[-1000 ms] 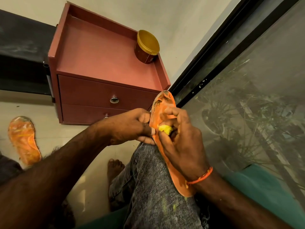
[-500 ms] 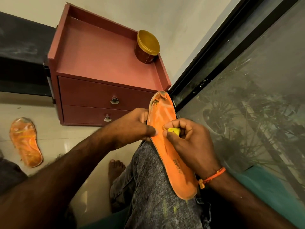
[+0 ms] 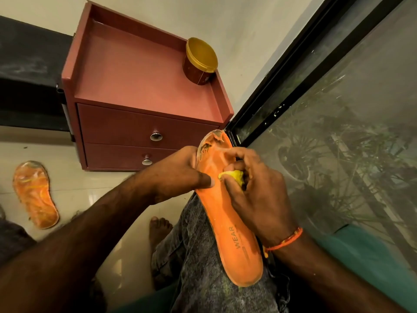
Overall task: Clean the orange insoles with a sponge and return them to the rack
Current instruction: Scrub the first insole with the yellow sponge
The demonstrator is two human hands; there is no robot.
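A pale tiled floor runs up to a red two-drawer cabinet at the far wall, with a gold-lidded jar on its top right corner. Near centre, an orange insole lies along a grey-jeaned thigh. The left hand grips its left edge, thumb on top. The right hand pinches a yellow sponge against it. A second insole lies on the floor, far left.

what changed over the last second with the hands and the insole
The right hand, gripping the yellow sponge, slid down the insole, then back toward its toe. The left hand kept holding the insole's edge. The second insole stayed on the floor.
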